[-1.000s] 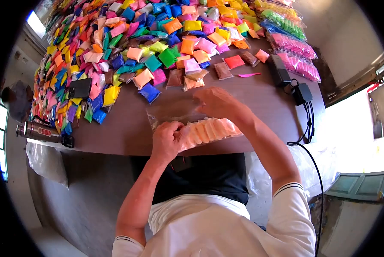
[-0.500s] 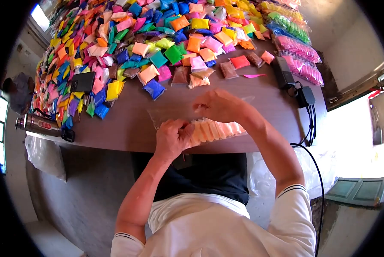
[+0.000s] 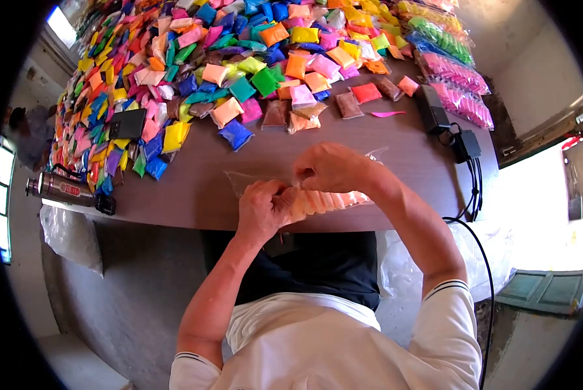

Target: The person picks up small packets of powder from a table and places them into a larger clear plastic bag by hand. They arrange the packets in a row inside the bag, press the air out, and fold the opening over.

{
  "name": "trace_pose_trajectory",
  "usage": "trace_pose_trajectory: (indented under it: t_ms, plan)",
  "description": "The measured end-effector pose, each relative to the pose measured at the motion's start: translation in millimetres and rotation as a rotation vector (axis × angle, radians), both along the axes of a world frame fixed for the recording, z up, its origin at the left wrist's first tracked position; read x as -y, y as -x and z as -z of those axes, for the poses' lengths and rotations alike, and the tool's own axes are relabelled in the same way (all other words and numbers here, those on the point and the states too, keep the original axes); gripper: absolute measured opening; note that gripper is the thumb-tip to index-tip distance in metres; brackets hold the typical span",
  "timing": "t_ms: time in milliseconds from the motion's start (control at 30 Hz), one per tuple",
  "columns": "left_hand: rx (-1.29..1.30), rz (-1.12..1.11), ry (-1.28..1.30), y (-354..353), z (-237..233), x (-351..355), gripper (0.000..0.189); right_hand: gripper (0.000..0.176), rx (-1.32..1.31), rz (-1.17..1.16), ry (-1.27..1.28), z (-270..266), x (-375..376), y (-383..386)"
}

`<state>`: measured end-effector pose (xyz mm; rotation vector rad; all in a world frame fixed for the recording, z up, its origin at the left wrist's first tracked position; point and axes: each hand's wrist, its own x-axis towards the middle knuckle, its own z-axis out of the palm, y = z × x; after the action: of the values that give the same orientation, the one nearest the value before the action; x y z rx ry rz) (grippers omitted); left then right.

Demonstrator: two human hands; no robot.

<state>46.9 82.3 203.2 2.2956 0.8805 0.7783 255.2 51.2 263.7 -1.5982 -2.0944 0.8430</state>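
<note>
A clear plastic bag holding a row of pale orange packets lies at the table's near edge. My left hand grips the bag at its left end, thumb pressed against the fingers. Over the bag's upper edge, my right hand is closed in a pinch, thumb and fingertips together on the clear plastic. Its fingertips are close to my left thumb. Part of the packet row is hidden beneath my right hand and wrist.
A large heap of colourful small packets covers the far and left table. Filled bags are stacked at the right, near black boxes with cables. A flask stands at the left edge; a pink strip lies behind my hands.
My right hand has come down to the bag's edge and its fingers have closed on the plastic. The left hand keeps its hold in nearly the same place.
</note>
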Motion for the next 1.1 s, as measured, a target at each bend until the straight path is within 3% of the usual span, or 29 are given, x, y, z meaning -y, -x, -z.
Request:
trace_pose_trajectory:
  t_ms: [133, 300, 400, 600, 833, 900, 1033, 1100]
  plan:
    - [0.064, 0.013, -0.013, -1.2, 2.1, 0.2, 0.016, 0.013, 0.017, 0.024, -0.028, 2.2, 5.8, 4.9]
    - [0.022, -0.006, 0.073, -1.0, -5.4, 3.2, 0.016, 0.008, 0.240, 0.038, -0.478, 23.5, 22.5, 16.2]
    - [0.018, 0.005, 0.067, -0.5, -7.9, 3.0, 0.016, 0.012, 0.267, -0.001, -0.562, 18.5, 30.5, 18.7]
    - [0.033, 0.124, 0.141, 13.1, -9.3, -2.3, 0.021, 0.013, 0.317, 0.005, -0.584, 16.6, 35.8, 20.9]
    - [0.037, 0.099, 0.186, 19.8, -15.4, 0.1, 0.021, 0.017, 0.307, -0.022, -0.592, 17.3, 38.6, 20.2]
    - [0.022, 0.069, -0.054, 28.2, -16.2, -2.6, 0.024, 0.017, 0.257, -0.062, -0.606, 16.7, 39.2, 17.8]
    - [0.107, -0.067, -0.143, 57.6, -21.4, -13.5, 0.021, 0.013, 0.284, -0.086, -0.593, 15.7, 39.5, 17.4]
    - [0.191, -0.289, 0.243, 74.0, -24.4, -18.7, 0.029, 0.015, 0.259, -0.081, -0.657, 19.5, 38.9, 18.4]
